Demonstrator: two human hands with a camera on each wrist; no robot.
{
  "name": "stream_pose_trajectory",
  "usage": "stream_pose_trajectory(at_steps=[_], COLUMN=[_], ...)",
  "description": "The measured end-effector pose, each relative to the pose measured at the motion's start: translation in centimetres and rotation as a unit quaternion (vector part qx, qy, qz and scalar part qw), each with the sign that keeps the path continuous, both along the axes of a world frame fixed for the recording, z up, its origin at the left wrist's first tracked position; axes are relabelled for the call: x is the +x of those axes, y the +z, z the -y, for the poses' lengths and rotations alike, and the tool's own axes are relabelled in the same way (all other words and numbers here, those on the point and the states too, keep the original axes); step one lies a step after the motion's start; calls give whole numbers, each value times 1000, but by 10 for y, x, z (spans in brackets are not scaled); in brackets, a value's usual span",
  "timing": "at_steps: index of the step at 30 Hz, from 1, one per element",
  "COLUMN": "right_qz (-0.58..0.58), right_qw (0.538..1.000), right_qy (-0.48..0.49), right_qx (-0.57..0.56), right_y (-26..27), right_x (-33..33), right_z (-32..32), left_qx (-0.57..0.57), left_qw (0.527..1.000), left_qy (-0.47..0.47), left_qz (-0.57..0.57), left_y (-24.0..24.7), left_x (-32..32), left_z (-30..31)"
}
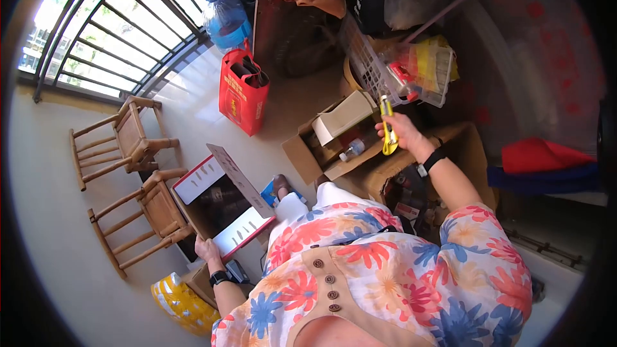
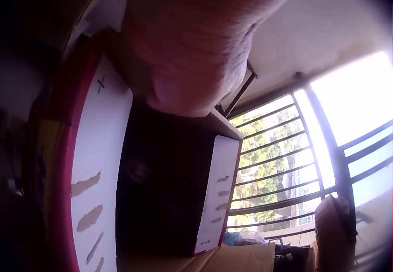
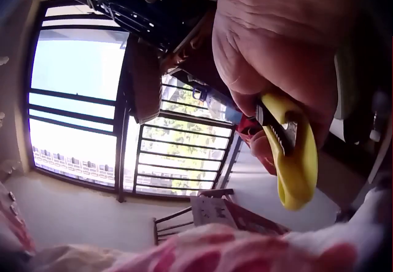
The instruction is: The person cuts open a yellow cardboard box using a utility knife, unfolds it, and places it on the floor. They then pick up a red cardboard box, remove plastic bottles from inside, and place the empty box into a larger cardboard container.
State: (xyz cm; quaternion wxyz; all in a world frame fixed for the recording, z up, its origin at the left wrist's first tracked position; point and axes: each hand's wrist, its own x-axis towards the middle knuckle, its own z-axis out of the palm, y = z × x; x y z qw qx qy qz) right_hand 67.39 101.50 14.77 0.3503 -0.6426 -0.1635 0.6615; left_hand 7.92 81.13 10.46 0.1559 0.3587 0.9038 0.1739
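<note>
My right hand (image 1: 403, 132) grips a yellow utility knife (image 1: 389, 133) in the head view, its far end pointing away from me. In the right wrist view the knife's yellow handle (image 3: 297, 168) sticks out from the curled fingers. With my left hand (image 1: 207, 249) I hold the near edge of an open cardboard box (image 1: 226, 239). Torn brown marks show on the box's white inner flaps (image 2: 92, 161), and its inside is dark. Much of the left hand's fingers is hidden in the left wrist view.
Two bamboo chairs (image 1: 168, 209) stand left of the box. Ahead are a red bag (image 1: 244, 93) and a blue-tinted water jug (image 1: 226, 22). Opened cardboard boxes (image 1: 302, 154) and a white plastic basket (image 1: 443, 77) crowd the right side. A yellow patterned roll (image 1: 183, 305) lies near my left arm.
</note>
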Motion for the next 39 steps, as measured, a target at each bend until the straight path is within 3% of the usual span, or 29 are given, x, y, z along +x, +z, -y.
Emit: stream_pose_trajectory(at_steps=[4,9,12,13,15,18,20,22,25,26,29,32,34,37,39], right_qz=[35,-17,-109,-110,8,21,-68,-143,0,1,-57,-69,-102,4,198], right_qw=[998,994,978,977,984,978,963,950,974,973,966,959,963,976,949], right_qy=[-54,82,90,97,142,134,154,129,133,140,57,49,2,20,-13], right_qx=[-8,74,153,155,110,159,209,245,182,183,244,272,251,217,246], right_y=[0,44,88,86,80,81,96,122,107,104,98,94,102,93,89], right_x=[37,6,-32,-37,-49,-72,-87,-107,-116,-120,-142,-157,-170,-184,-193], right_z=[-26,-81,-127,-143,-177,-221,-251,-272,-322,-336,-365,-417,-437,-449,-446], left_qx=[6,11,13,16,8,25,25,25,38,29,8,1,3,1,1], left_qw=[1000,1000,999,999,999,999,998,997,994,995,995,996,996,997,998], left_qy=[6,21,35,41,30,44,61,78,97,97,100,95,92,74,65], left_qz=[6,4,6,6,18,4,2,1,18,12,8,1,-3,3,4], left_y=[-3,-3,-7,-6,-4,1,4,3,-5,-10,-14,-11,-9,-4,-3], left_x=[4,8,9,11,14,23,28,30,31,28,26,26,25,23,23], left_z=[8,18,23,25,27,33,37,41,48,52,58,57,55,56,52])
